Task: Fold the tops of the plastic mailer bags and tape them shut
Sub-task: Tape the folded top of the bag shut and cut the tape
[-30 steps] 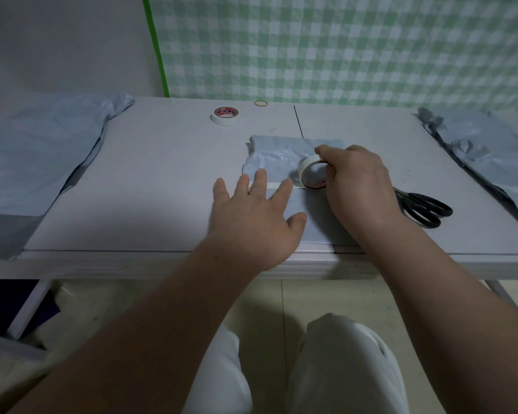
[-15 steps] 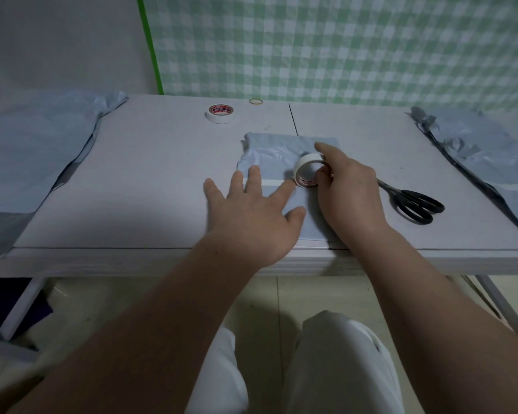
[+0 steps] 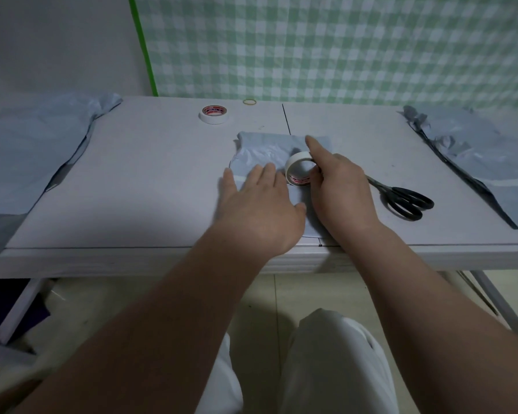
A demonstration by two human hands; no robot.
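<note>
A pale blue mailer bag point(image 3: 263, 150) lies flat in the middle of the white table point(image 3: 150, 186), its top folded toward me. My left hand point(image 3: 260, 210) presses flat on the bag's near part, fingers spread. Just right of it, my right hand point(image 3: 338, 192) grips a roll of white tape point(image 3: 299, 168) standing on edge on the bag, with the index finger stretched out over the roll.
A second tape roll point(image 3: 213, 114) and a rubber band point(image 3: 249, 101) lie near the table's far edge. Black scissors point(image 3: 404, 198) rest right of my right hand. Heaps of blue mailer bags sit at the left point(image 3: 24, 156) and right point(image 3: 485, 156) ends.
My left hand has slid right and a little forward on the bag, closer to the tape roll. The right hand keeps the roll in about the same place.
</note>
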